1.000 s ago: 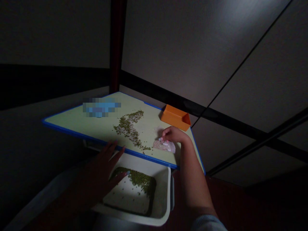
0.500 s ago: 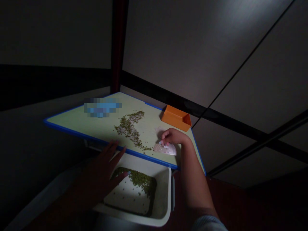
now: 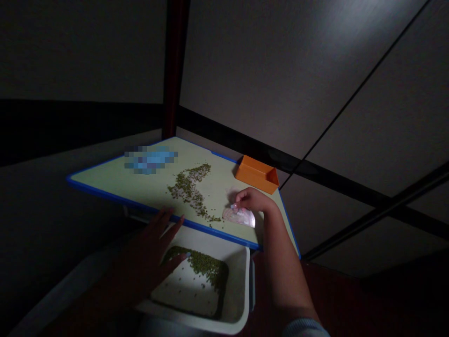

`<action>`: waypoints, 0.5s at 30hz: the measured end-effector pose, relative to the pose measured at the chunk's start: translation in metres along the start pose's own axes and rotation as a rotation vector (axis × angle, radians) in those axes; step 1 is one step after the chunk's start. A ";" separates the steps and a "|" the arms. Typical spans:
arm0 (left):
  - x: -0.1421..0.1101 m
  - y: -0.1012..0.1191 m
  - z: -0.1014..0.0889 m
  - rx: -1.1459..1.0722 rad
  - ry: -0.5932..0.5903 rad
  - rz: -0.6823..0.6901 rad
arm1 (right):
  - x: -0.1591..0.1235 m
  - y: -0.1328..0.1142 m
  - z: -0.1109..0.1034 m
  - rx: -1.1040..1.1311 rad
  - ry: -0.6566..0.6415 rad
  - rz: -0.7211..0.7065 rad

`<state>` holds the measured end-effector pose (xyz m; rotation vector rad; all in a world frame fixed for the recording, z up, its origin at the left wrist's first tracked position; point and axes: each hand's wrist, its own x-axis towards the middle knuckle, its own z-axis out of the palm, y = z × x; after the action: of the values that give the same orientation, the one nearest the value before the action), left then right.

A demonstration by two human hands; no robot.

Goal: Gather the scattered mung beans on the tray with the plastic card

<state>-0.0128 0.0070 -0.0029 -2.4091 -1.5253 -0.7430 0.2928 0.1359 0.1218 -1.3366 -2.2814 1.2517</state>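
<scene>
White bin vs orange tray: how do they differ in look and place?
Colour: the white bin is pale, the orange tray vivid. Corners: the bin's are rounded, the tray's sharper. Place: the bin sits below the near edge of the tabletop, the tray at its far right. Both are open-topped and roughly rectangular.

Table point(image 3: 220, 182) bears what look like beans point(image 3: 185, 186), orange box point(image 3: 253, 178), blurred blue item point(image 3: 150, 160).

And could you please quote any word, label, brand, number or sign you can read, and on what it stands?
No text can be read.
Blue item: pixelated, so any print is unreadable.
Half-round pale piece: too small and glaring to tell.
Orange box, white tub: no lettering visible.
</scene>
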 end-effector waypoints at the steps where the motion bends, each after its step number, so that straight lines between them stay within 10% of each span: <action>1: 0.000 0.000 0.000 0.001 0.000 -0.001 | 0.001 0.001 0.000 -0.012 0.002 -0.002; 15: -0.002 -0.003 0.004 0.023 0.030 0.025 | 0.003 0.010 -0.001 0.008 -0.032 0.043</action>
<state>-0.0153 0.0087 -0.0071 -2.3852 -1.4812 -0.7486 0.2978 0.1411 0.1138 -1.3794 -2.2785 1.3036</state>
